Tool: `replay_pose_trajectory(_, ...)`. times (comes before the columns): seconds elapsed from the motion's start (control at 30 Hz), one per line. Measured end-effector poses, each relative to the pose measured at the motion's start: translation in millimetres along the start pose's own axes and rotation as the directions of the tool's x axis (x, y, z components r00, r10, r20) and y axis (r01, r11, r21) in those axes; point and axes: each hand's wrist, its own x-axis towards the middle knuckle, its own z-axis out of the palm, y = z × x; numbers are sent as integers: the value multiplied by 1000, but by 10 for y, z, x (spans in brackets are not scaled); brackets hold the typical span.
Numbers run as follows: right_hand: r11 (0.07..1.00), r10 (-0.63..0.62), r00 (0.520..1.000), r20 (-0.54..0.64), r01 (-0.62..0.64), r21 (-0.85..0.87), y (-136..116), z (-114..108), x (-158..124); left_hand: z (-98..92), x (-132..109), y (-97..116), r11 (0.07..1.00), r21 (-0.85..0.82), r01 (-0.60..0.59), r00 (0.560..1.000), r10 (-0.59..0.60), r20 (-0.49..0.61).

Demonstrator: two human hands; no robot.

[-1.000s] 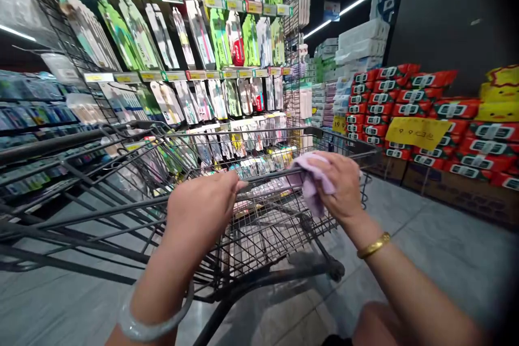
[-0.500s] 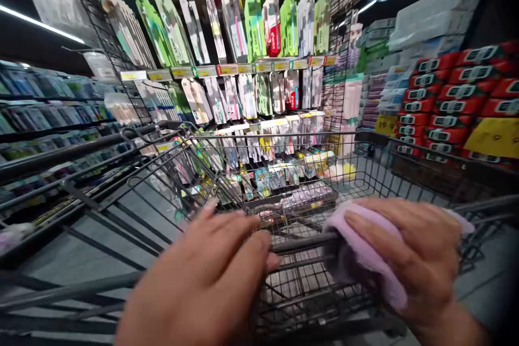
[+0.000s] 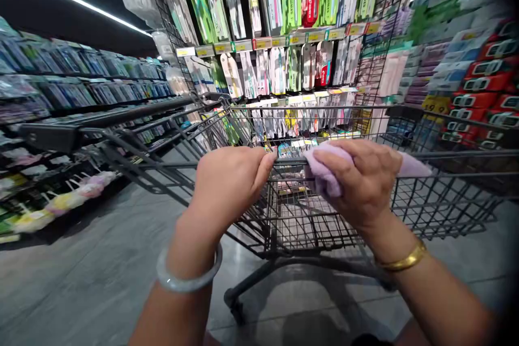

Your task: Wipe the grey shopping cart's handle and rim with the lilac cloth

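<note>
A dark metal shopping cart (image 3: 320,221) stands side-on right in front of me. My left hand (image 3: 231,181) is wrapped over the cart's top side rail, its fingers mostly hidden behind the rail. To the right, my right hand (image 3: 360,178) grips a lilac cloth (image 3: 330,165) and presses it around the same rail. One end of the cloth sticks out past the hand on the right. The cart's push handle (image 3: 109,116) extends to the left. A pale bangle circles my left wrist and a gold one my right.
Behind the cart, a wire rack (image 3: 275,40) holds several rows of hanging packs. Long stocked shelves (image 3: 81,84) run along the left, with fluffy dusters (image 3: 77,200) low down. Stacked red packages (image 3: 478,92) stand at the right. A caster (image 3: 236,303) rests on the grey floor.
My view has shifted back and down, showing more of the cart and floor. The left hand, earlier raised and blurred over the rail, now closes on it. The right hand keeps the cloth.
</note>
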Motion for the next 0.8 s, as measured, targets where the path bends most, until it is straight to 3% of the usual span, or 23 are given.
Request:
replay_pose_trajectory(0.13,992,128,991,30,-128,7,-253,-5,-23,41,-26,12,1000,1,-5,999,5,-39)
replay_pose_trajectory(0.27,1000,7,999,31,-6,-9,-530,128,-11,64,-36,-2,1000,-15,-12,997,11,-71)
replay_pose_trajectory(0.37,995,-99,995,32,98,22,-327,113,-5,42,-50,-64,998,-44,-43,996,40,-80)
replay_pose_trajectory(0.5,999,14,1000,16,-15,28,59,-15,-6,-20,-75,-215,997,-55,-47,997,44,-62)
replay_pose_trajectory(0.63,991,130,990,-60,-127,52,-110,42,-103,-17,-59,-302,996,-5,87,996,-87,-16)
replay_pose_trajectory(0.7,996,53,996,-77,-47,80,-311,156,-230,6,-34,-291,989,31,148,989,-148,-1)
replay_pose_trajectory(0.8,960,-171,983,-69,182,212,-489,294,-437,25,-1,-248,983,78,169,986,-170,5)
